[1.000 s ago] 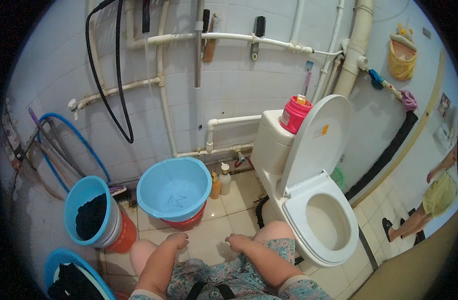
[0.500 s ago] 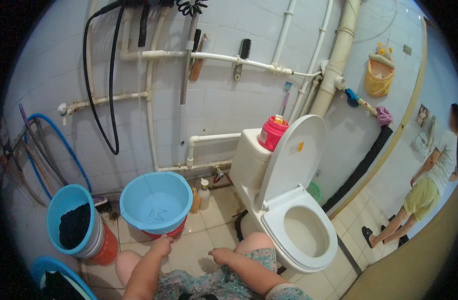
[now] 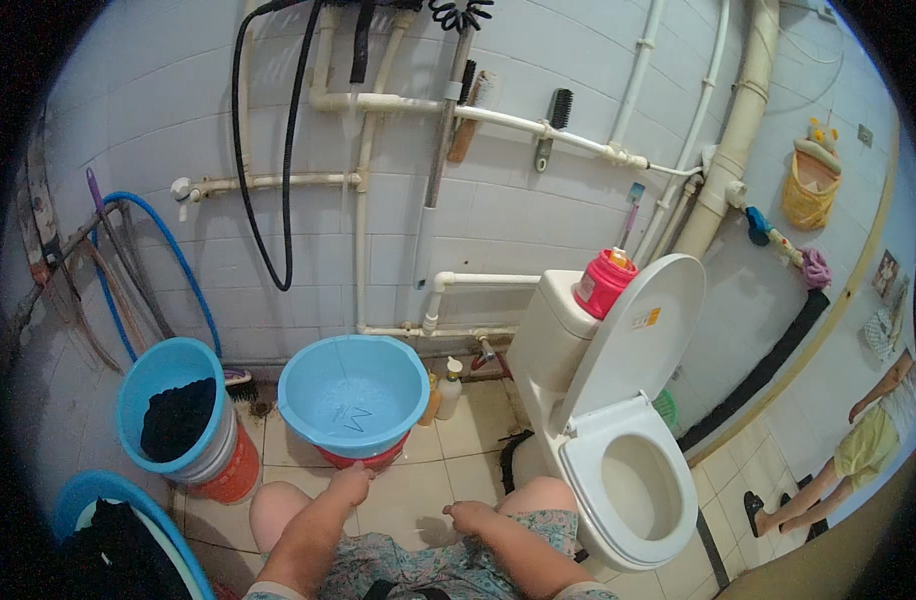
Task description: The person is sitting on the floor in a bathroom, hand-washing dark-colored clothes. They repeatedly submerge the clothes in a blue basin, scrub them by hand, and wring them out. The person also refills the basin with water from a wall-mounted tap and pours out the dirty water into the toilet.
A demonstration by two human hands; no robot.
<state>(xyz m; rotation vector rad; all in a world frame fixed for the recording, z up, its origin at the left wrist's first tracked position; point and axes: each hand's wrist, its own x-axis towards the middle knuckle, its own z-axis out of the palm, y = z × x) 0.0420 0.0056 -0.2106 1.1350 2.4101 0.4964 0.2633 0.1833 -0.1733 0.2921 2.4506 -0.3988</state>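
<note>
My left hand (image 3: 351, 485) reaches forward and its fingers touch the near rim of a light blue basin (image 3: 354, 398), which holds a little water and rests on a red tub. My right hand (image 3: 472, 517) lies with curled fingers on my right knee, holding nothing. To the right stands a white toilet (image 3: 618, 470) with its lid up and the seat down. A red container (image 3: 604, 283) sits on the toilet tank.
A blue bucket (image 3: 173, 415) with dark cloth inside stands at the left. Another blue tub (image 3: 118, 540) with dark cloth is at the lower left. Two small bottles (image 3: 443, 390) stand by the wall. Pipes, hoses and brushes hang on the tiled wall. A person stands at the far right.
The view has shifted so everything sits lower and closer. My left hand has moved forward from my knee to the basin's rim. My right hand stays on my knee.
</note>
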